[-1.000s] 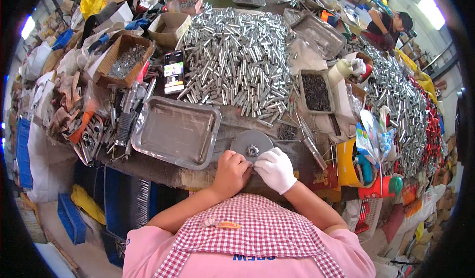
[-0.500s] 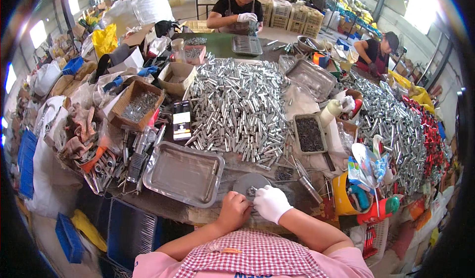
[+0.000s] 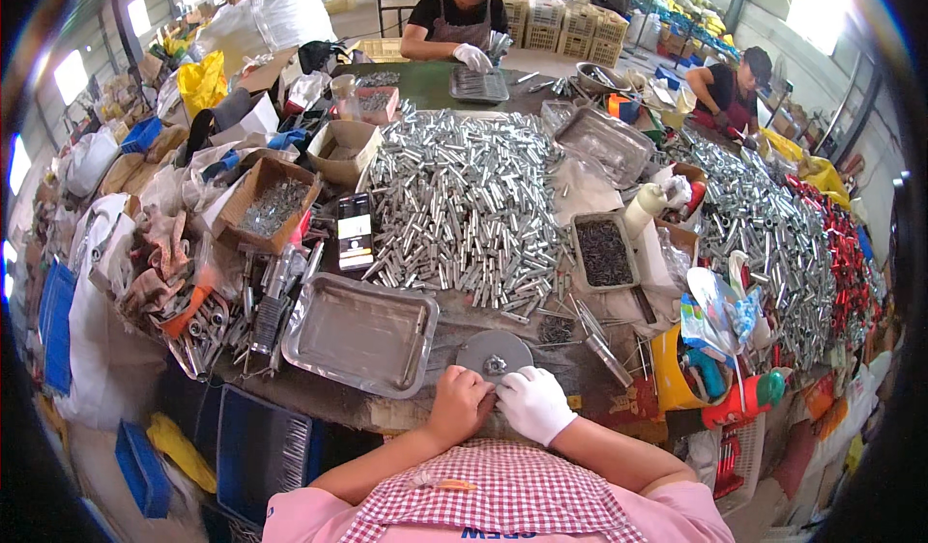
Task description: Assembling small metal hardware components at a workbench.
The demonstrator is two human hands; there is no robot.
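- The bare left hand (image 3: 460, 404) and the white-gloved right hand (image 3: 533, 404) are meeting at the near edge of a round grey metal disc (image 3: 494, 354), fingers curled in tight; whether they are pinching a small part cannot be told (the knuckles are hiding it).
- The disc is lying flat on the workbench (image 3: 580, 374), close to the body, probably for easy reach.
- An empty steel tray (image 3: 360, 332) is sitting just left of it.
- A big heap of silver tubes (image 3: 464, 205) is lying beyond.
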